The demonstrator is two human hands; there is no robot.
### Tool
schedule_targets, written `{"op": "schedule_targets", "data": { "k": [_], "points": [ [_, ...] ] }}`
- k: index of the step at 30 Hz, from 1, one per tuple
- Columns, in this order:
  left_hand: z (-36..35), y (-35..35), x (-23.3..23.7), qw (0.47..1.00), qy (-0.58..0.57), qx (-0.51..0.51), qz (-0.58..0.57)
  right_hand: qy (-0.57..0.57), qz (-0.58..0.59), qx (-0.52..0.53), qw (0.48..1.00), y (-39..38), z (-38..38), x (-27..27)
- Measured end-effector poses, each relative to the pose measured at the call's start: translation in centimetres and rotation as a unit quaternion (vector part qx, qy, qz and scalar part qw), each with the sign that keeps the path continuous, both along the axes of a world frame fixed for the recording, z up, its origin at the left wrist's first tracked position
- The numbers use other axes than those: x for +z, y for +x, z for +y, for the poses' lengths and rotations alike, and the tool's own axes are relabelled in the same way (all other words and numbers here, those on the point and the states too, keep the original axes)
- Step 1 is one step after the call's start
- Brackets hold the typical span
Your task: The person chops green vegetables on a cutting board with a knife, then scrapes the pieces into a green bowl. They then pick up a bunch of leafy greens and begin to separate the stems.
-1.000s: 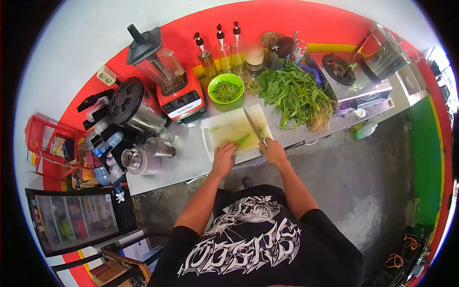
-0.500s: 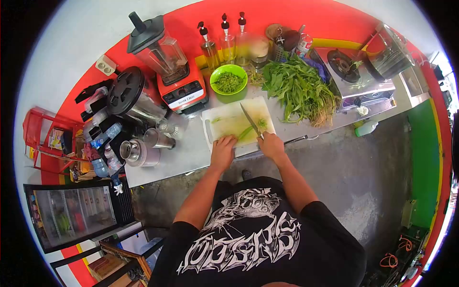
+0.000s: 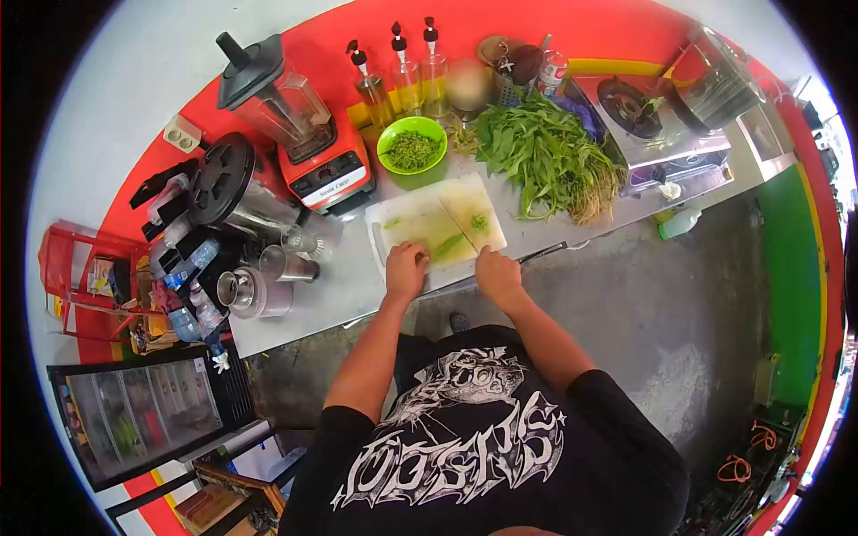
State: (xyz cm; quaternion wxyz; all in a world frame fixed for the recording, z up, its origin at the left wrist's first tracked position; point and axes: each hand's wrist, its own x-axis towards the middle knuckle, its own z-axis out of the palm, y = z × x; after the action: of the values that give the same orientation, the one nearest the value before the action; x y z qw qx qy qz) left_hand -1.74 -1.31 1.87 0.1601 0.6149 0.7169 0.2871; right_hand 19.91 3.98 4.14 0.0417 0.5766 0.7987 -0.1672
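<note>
A white cutting board point(image 3: 407, 204) lies on the counter in front of me. My right hand point(image 3: 498, 271) is wrapped around the handle of a knife point(image 3: 458, 220), its blade pointing away across the board. Left of the blade lie green stalks point(image 3: 450, 247). My left hand point(image 3: 407, 268) is curled at their near end on the board's front edge, the fingertips partly hidden. Just right of the blade is a small pile of chopped green pieces point(image 3: 480, 222). Behind the board stands a lime-green bowl point(image 3: 414, 177) with chopped greens point(image 3: 412, 151) in it.
A leafy bunch with roots point(image 3: 545, 156) lies right of the board, beside a gas stove point(image 3: 666, 147). A red blender point(image 3: 326, 174), pump bottles point(image 3: 402, 76) and a metal cup point(image 3: 288, 263) stand behind and left. The counter's front edge runs beneath my hands.
The view has shifted slightly, moving the counter items a little left in the picture. The knife blade looks lower and more edge-on beside the stalks. Both hands keep their grips.
</note>
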Motion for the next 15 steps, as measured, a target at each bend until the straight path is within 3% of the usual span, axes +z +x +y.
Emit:
{"op": "schedule_targets", "data": {
  "k": [6, 9, 14, 15],
  "points": [
    [0.8, -0.3, -1.0, 0.998, -0.032, 0.049, -0.011, 0.019, -0.029, 0.010, 0.999, -0.1, -0.4, 1.5],
    [1.4, -0.5, -0.4, 0.991, -0.120, 0.050, -0.036, 0.017, -0.034, -0.008, 0.999, -0.4, -0.2, 1.1],
    [1.4, -0.4, -0.8, 0.991, -0.117, 0.056, 0.009, 0.051, -0.031, 0.010, 0.998, -1.3, 1.2, -2.0],
    [1.4, -0.4, -0.6, 0.992, -0.115, 0.052, 0.013, 0.036, -0.044, 0.021, 0.998, -1.5, 1.5, -0.2]
  ]
}}
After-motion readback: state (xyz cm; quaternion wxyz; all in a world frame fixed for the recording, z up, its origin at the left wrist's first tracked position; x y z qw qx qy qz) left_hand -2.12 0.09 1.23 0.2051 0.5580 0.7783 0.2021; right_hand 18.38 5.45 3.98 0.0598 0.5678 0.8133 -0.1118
